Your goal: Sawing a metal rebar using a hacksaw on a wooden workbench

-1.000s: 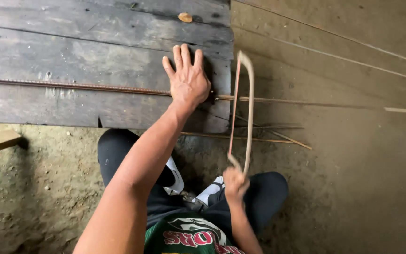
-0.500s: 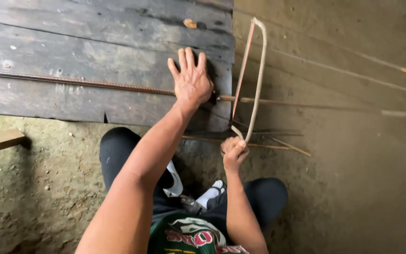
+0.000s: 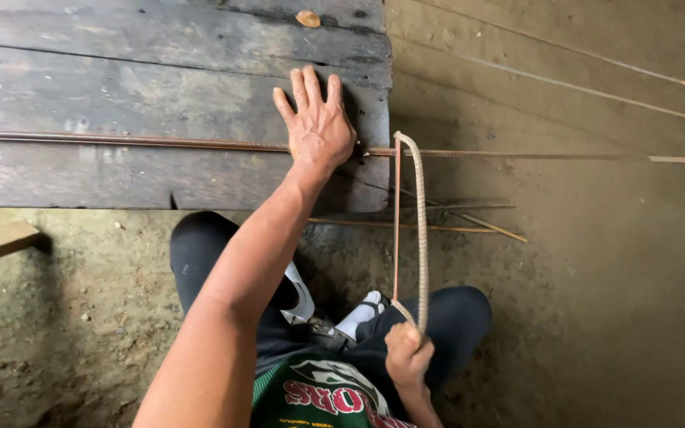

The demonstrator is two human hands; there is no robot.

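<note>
The left hand [image 3: 316, 127] lies flat, fingers spread, on the rod [image 3: 128, 141] near the right edge of the planks [image 3: 120, 71]; the rod runs across the planks and out past that edge over the dirt [image 3: 596, 301]; the right hand [image 3: 407, 355] grips the saw [image 3: 419, 230] at its near end; the saw's far end meets the rod just beyond the edge; thin rods [image 3: 438, 226] lie on the dirt under the saw.

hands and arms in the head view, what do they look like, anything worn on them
Both are bare: the left hand and its forearm show no glove, sleeve, watch or ring. The right hand is also ungloved, with a bare wrist.
</note>
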